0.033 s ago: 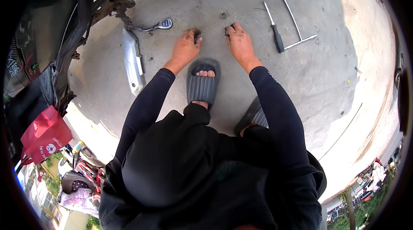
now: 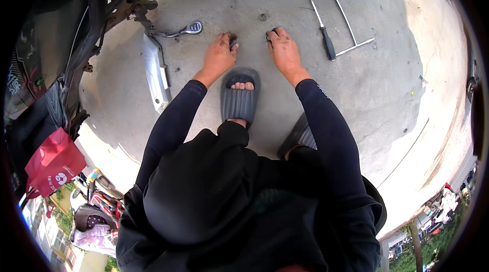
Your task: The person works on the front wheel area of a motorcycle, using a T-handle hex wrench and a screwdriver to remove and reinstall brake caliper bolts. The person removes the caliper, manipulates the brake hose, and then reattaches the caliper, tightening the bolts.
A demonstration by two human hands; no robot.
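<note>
My left hand (image 2: 220,53) is held over the grey concrete with its fingers curled in and dark grime on them. Across from it, my right hand (image 2: 285,52) is curled the same way, its fingertips dark. Whatever lies inside either hand, if anything, is hidden. A gap separates the two hands. Right of my right hand lie a black-handled screwdriver (image 2: 327,43) and a metal T-handle wrench (image 2: 342,10). Left of my left hand are a silver oval-headed part on a stalk (image 2: 192,27) and a long silver panel (image 2: 155,76).
A dark vehicle frame (image 2: 97,22) fills the upper left, with a red bag (image 2: 55,162) below it. My grey sandal (image 2: 239,99) stands just below my hands. A small round dark piece (image 2: 263,17) is on the concrete beyond them.
</note>
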